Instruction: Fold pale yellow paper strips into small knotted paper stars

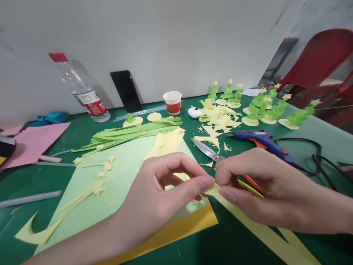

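My left hand (168, 187) and my right hand (261, 187) meet above the front of the table, thumbs and fingers pinched together. Between them is the end of a pale yellow paper strip (248, 221), which trails down to the lower right. Both pinches hold this end; the exact fold is hidden by the fingertips. Under my left hand lies a light green sheet (124, 173) with several thin strips ending in small paper stars (99, 189). Scissors (205, 149) with red and yellow handles lie partly behind my right hand.
A blue glue gun (259, 138) with a black cord lies at right, near paper scraps (217, 116) and several green spiral star-topped pieces (256, 106). Green strips (132, 132), a paper cup (173, 103), a phone (126, 91) and a bottle (85, 95) are farther back.
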A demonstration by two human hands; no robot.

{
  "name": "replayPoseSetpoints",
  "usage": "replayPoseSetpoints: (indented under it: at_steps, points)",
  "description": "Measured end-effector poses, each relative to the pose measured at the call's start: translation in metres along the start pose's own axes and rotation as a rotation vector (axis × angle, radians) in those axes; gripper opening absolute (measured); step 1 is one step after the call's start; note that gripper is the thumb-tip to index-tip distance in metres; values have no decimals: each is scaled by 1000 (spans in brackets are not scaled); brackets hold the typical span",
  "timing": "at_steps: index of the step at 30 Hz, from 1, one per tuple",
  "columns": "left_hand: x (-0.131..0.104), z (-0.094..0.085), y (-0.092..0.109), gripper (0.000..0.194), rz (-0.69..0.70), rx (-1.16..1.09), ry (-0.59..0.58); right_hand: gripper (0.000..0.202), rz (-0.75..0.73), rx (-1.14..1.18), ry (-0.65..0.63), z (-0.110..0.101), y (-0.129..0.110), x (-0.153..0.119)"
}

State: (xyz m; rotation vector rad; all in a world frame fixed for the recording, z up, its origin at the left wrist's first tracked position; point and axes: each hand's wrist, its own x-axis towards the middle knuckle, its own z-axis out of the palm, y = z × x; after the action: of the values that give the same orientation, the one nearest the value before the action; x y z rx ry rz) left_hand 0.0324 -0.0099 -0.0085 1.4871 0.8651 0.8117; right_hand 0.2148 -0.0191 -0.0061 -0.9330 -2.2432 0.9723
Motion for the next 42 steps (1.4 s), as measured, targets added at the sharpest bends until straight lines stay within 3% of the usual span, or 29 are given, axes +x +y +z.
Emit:
replayPoseSetpoints:
  at_steps: [7,10,15,18,20,24,32,42]
  points:
    - [0,1,-1,17,4,2,2,20,103,86,-57,2,-6,1]
    - [1,0,-2,16,3,-4,0,20,146,104,-13,3,-7,4]
    - [2,1,-2,7,-117,-110,10,20,153,210,84,5,-5,6]
    - [1,2,-4,9,-103,-169,-6,18,131,227,222,7,-4,5]
    - [1,3,-4,15,-76,-141,-7,18,128,226,249,7,-4,5]
    - [1,4,-1,21,-8,-11,4,20,141,219,133,7,-4,5]
    - [0,6,0,22,43,229,-102,28,88,212,-3,6,-3,6]
    - [0,3,2,17,-14,126,-183,23,-24,138,72,8,-3,-4]
